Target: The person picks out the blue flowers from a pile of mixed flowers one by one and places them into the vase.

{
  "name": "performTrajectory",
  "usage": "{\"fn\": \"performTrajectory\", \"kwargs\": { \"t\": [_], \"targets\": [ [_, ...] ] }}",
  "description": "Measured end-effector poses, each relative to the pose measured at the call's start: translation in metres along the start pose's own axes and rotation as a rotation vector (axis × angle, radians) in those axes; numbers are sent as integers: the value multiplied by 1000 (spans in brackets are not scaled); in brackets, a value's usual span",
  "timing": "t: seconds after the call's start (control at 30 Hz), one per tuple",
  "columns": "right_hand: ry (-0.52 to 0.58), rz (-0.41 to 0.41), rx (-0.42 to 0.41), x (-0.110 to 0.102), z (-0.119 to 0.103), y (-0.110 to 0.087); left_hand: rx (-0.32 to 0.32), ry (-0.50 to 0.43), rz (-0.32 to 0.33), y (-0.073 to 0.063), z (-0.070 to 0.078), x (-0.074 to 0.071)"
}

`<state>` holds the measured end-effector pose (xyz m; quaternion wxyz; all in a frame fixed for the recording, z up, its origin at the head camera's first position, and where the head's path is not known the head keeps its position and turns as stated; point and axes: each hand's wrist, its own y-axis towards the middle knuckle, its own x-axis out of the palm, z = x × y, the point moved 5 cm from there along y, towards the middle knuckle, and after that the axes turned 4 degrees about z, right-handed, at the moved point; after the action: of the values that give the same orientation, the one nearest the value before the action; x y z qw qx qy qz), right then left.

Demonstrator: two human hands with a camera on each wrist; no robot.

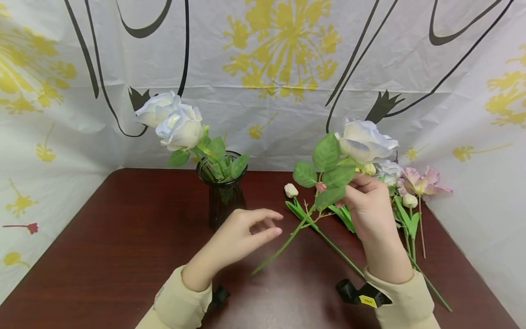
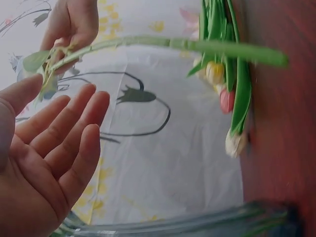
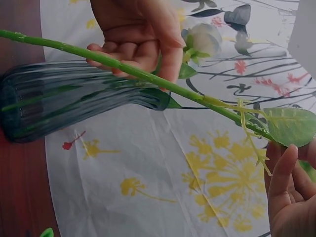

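Observation:
My right hand (image 1: pixel 370 210) pinches an artificial white-blue rose (image 1: pixel 365 140) near its upper leaves, just under the bloom. Its bare green stem (image 3: pixel 123 66) slants down toward the middle of the table. My left hand (image 1: pixel 242 233) is near the lower stem with fingers spread and loosely bent, holding nothing. In the left wrist view its palm (image 2: pixel 44 168) is bare, and the stem end passes beyond the fingertips. Behind my left hand a dark glass vase (image 1: pixel 226 201) stands upright with two pale roses (image 1: pixel 178 125) leaning left out of it.
On the right of the dark red table (image 1: pixel 135 237) lie several artificial flowers, among them a white tulip (image 1: pixel 291 190) and a pink flower (image 1: pixel 423 182). A white patterned cloth (image 1: pixel 263 59) hangs close behind and along the sides.

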<state>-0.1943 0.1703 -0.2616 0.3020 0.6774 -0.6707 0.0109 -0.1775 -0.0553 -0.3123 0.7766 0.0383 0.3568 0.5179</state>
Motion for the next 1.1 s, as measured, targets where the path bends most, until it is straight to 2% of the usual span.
{"fn": "performTrajectory", "kwargs": {
  "t": [0.2,0.43,0.8,1.1],
  "targets": [
    [-95,-11,59,5,8,-3,-57,-200,-39,0,-4,12],
    [-106,-55,74,13,15,-5,-81,-295,-78,-2,-2,20],
    [-146,-88,89,18,22,-7,-96,-244,-89,-2,0,23],
    [-168,-154,92,23,26,-9,-108,-286,-92,-3,1,24]
  ]
}}
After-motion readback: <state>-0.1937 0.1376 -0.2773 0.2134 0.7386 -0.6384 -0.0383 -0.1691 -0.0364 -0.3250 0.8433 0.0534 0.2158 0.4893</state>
